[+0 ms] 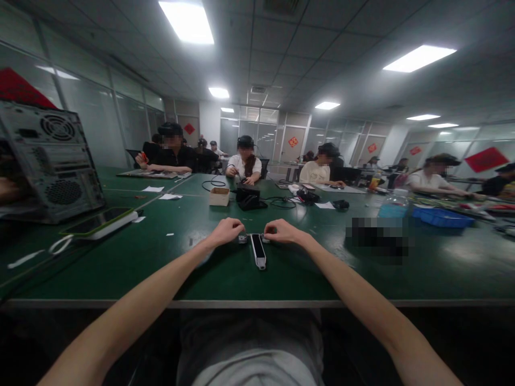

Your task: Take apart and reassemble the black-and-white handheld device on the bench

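Note:
Before me on the green table lies a slim white device (258, 252) with a long black face, its narrow end towards me. My left hand (228, 231) is just to its left, fingers curled down and pinched together. Under those fingertips sits a small greyish part (242, 239), too small to name. On the device's other side, my right hand (280, 231) is closed in a similar pinch. Another small pale piece (265, 239) shows by its fingertips. What either hand grips, if anything, cannot be made out.
A computer case (52, 161) stands at left, near a green-edged phone (100, 221). Ahead are a small cardboard box (219, 197) and a black device (249, 197) with cables. A blue tray (442, 216) and a bottle (393, 203) are at right. Several people work across the table.

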A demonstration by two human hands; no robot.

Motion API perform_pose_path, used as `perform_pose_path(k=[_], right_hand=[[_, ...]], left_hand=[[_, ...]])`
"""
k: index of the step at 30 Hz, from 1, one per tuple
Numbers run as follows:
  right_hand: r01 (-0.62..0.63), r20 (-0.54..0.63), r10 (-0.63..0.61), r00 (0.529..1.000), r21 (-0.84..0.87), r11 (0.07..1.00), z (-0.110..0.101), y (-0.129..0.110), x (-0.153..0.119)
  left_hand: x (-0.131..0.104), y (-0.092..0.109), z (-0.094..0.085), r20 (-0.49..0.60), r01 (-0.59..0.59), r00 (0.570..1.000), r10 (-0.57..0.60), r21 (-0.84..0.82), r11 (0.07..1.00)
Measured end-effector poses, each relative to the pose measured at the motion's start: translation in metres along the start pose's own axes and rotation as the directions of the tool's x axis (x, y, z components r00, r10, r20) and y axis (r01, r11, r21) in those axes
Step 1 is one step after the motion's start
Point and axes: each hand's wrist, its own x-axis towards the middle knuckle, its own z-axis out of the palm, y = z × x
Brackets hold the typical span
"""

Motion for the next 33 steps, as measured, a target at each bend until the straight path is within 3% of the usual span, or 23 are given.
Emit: perform_pose_path(k=[5,11,17,22,27,33], right_hand=[[0.011,0.0,-0.011,1.0,-0.008,1.0,0.0,0.001,0.0],[0.007,0.003,-0.007,1.0,-0.008,1.0,-0.001,-0.001,-0.001],[0.01,0.004,-0.01,1.0,-0.016,1.0,-0.002,-0.004,-0.002],[-0.001,-0.08,-0.008,0.997,-0.107,0.994,-0.004,-0.006,0.0],[-0.008,-0.173,-0.012,0.985,-0.118,0.993,-0.003,-0.019,0.001],[-0.065,-0.045,0.061,0.997,-0.108,0.992,0.01,-0.047,-0.001]], left_hand=[[-0.001,-0.002,0.003,0.062,-0.04,0.997,0.039,0.027,0.999],[-0.002,0.002,-0.002,-0.065,-0.034,0.997,0.031,-0.041,0.999],[-0.002,0.001,0.003,0.056,-0.033,0.998,0.032,0.006,0.999],[-0.001,0.0,0.002,-0.081,-0.038,0.996,0.034,-0.052,0.998],[0.0,-0.001,0.003,-0.091,-0.074,0.993,0.07,-0.04,0.996],[0.0,-0.003,0.006,-0.096,-0.082,0.992,0.081,-0.005,0.997]])
